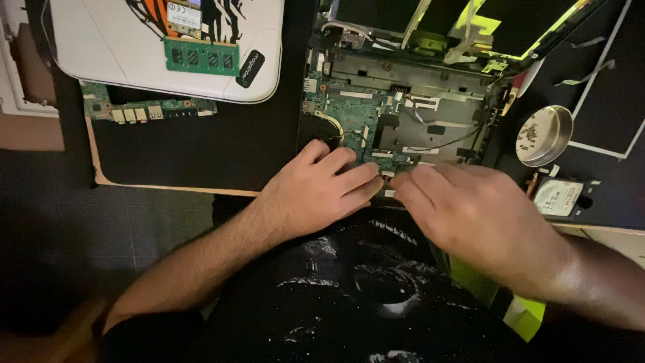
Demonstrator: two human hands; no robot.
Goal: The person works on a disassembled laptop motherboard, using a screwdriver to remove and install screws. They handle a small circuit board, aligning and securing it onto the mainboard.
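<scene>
you are working at the near edge of the opened laptop base (pixel 410 101), where the green circuit board (pixel 349 121) lies bare in its shell on the dark desk (pixel 201 154). your left hand (pixel 316 191) rests palm down with its fingers (pixel 359 178) stretched flat toward the board's front edge, and your right hand (pixel 470 208) comes in from the other side, its fingertips (pixel 406 185) almost meeting the left ones. neither hand looks closed around anything; both seem loosely spread and pressing or feeling at the same spot, though the right one is blurred and whatever lies under the fingertips is hidden, so i can't tell if a small part is pinched there. this reads as the stage of freeing or seating something along that front edge, with the case already stripped. the next move would call for a light, even touch from both sides, keeping clear of the thin cables (pixel 437 141) running across the shell. the metal dish of screws (pixel 544 134) sits well to your right, the hard drive (pixel 557 197) just below it, and a memory stick (pixel 201 57) lies on the white lid (pixel 101 47) far left.
</scene>
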